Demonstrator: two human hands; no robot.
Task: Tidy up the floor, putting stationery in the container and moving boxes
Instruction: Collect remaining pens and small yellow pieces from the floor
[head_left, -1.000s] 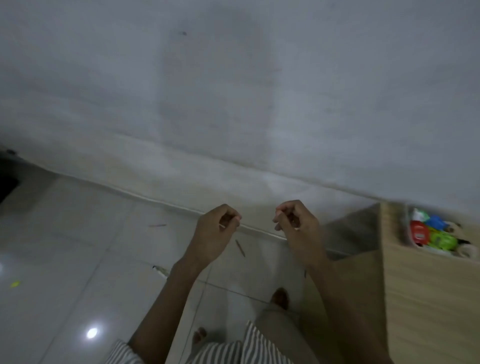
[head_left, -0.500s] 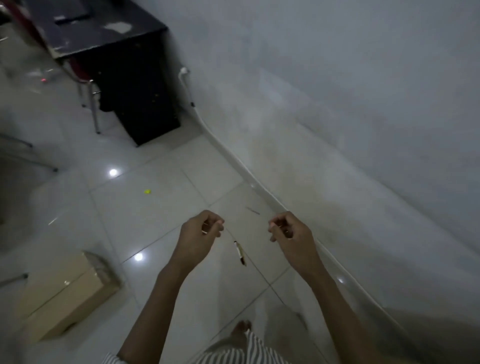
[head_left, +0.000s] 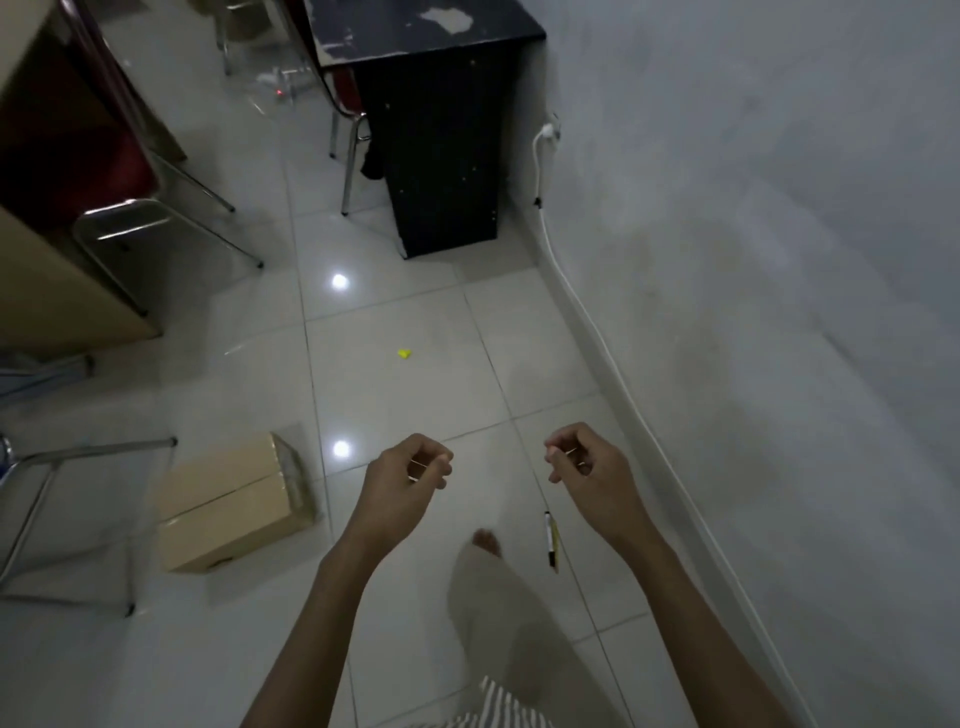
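Observation:
A black and yellow pen (head_left: 551, 540) lies on the white tiles just below my right hand (head_left: 584, 470). My left hand (head_left: 405, 480) is raised beside it, about a hand's width to the left. Both hands have curled fingers with thumb against forefinger, and thin pale glints show between the fingers; what they pinch is too small to name. A closed cardboard box (head_left: 234, 501) lies on the floor left of my left hand. A small yellow scrap (head_left: 404, 354) lies on the tiles farther ahead.
A black desk (head_left: 431, 130) stands against the wall ahead, with metal chair legs (head_left: 348, 166) beside it. A wooden cabinet (head_left: 52, 270) and more chair frames (head_left: 62, 519) are on the left. A white cable (head_left: 597, 332) runs along the right wall's base. My bare foot (head_left: 485, 540) is forward.
The view has swung left, away from the wooden unit with the container, and now looks along the wall. The box, pen and black desk came into view; both hands kept their curled pose.

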